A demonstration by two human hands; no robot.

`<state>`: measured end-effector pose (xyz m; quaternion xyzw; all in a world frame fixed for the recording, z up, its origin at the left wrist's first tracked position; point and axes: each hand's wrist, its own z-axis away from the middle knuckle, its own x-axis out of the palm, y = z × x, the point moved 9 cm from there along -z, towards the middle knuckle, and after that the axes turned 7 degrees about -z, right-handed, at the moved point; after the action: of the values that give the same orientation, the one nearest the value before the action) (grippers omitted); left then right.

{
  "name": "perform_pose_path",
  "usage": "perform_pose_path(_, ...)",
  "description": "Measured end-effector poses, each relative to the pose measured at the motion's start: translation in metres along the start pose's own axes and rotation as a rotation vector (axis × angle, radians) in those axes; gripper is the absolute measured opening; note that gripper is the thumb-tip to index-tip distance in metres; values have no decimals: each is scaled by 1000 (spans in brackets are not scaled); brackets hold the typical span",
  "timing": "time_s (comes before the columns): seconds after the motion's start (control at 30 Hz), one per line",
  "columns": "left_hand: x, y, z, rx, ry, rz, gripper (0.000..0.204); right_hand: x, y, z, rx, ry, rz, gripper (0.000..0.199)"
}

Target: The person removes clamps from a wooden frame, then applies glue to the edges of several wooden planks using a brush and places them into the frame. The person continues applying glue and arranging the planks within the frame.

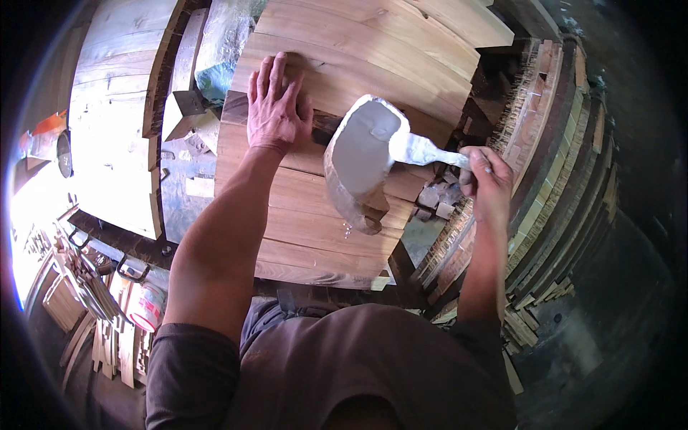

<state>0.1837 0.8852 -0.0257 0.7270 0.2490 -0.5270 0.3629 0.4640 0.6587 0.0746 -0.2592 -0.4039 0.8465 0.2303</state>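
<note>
My left hand (pixel 277 107) lies flat on a panel of pale wooden boards (pixel 301 236), fingers stretched away from me and slightly apart. My right hand (pixel 488 183) is closed around the handle of a glue-coated brush (pixel 423 149). The brush's wide white head is at the right rim of an open cut-down container (pixel 358 154). White glue-like liquid coats the container's inside, and its lower outer wall is brownish. The container is on or just over the boards, right of my left hand; I cannot tell whether it touches them. A few white drops show below it.
Long strips of wood (pixel 537 172) are stacked on the right, several with rough edges. Another board panel (pixel 115 122) lies brightly lit at the left. Clear plastic wrapping (pixel 226 46) is between the panels. A white-and-red bucket (pixel 145 307) and wood offcuts (pixel 118 351) are at the lower left.
</note>
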Motion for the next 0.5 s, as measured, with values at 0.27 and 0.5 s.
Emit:
perform_pose_path(0.27,1,-1,1,-4,-37,-1,52,-15,46,3,156,30,-261,20)
perform_pose_path(0.5,-4,0,-1,-14,-33,22,53,-22,73,1,182,23,-301,18)
